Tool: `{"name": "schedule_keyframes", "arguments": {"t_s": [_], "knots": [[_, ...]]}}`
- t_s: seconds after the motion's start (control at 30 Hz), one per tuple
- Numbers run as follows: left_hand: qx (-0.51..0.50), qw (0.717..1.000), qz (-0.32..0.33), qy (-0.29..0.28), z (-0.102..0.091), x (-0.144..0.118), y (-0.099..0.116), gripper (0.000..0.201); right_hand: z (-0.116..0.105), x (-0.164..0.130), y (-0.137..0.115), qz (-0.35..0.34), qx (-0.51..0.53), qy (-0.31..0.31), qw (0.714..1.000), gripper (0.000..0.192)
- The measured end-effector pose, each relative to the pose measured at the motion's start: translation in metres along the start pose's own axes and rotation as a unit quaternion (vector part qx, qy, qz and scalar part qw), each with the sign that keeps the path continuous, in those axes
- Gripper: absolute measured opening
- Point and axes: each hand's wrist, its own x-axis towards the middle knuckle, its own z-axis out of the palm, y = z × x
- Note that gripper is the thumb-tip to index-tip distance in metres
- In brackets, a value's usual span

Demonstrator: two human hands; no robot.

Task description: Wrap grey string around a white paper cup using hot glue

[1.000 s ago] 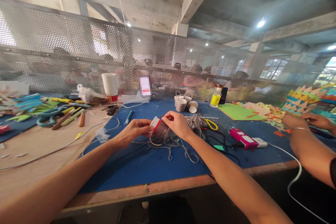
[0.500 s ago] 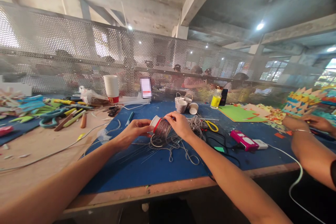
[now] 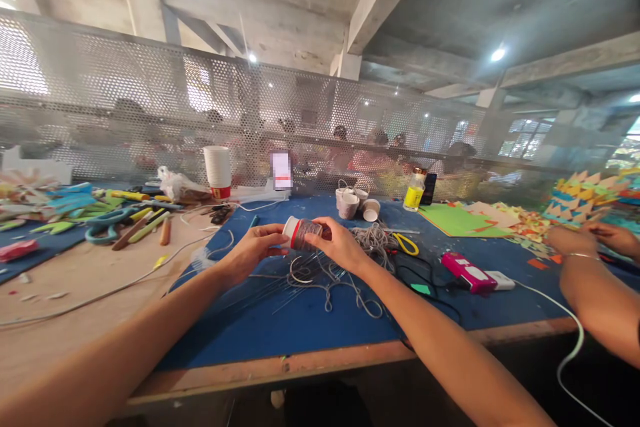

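Observation:
Between my two hands lies a paper cup (image 3: 301, 235) on its side, its white rim to the left, with a red band and dark cord or wrapping round its body. My left hand (image 3: 260, 243) is closed on the rim end. My right hand (image 3: 336, 240) grips the other end, thumb across the near side. Below the cup, loose grey cord (image 3: 327, 287) and thin clear strands spread over the blue mat (image 3: 235, 333). A larger tangle of grey cord (image 3: 375, 243) sits right of my right hand.
Small cups (image 3: 347, 203) stand behind my hands, near a yellow-labelled bottle (image 3: 414, 192). A paper cup stack (image 3: 217, 170) and scissors (image 3: 103, 227) are left. Yellow-handled scissors (image 3: 407, 245), a pink device (image 3: 467, 272) with cable, and another person's arm (image 3: 583, 273) are right.
The cup has turned to lie more level and is lifted a little off the cord. My right hand has moved from its top side to wrap round its right end.

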Motion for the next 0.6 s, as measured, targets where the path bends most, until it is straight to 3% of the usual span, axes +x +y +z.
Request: {"name": "schedule_keyframes", "arguments": {"t_s": [0.37,0.6], "knots": [[-0.032,0.999,0.026,0.017,-0.0035,0.0018,0.0001,0.030,0.0043,0.0011,0.0108,-0.123,-0.069,0.062,0.988,0.043],[-0.048,0.998,0.020,0.038,-0.0038,0.0034,-0.0009,0.030,0.0042,-0.0002,0.0089,-0.151,-0.080,0.067,0.983,0.045]]}}
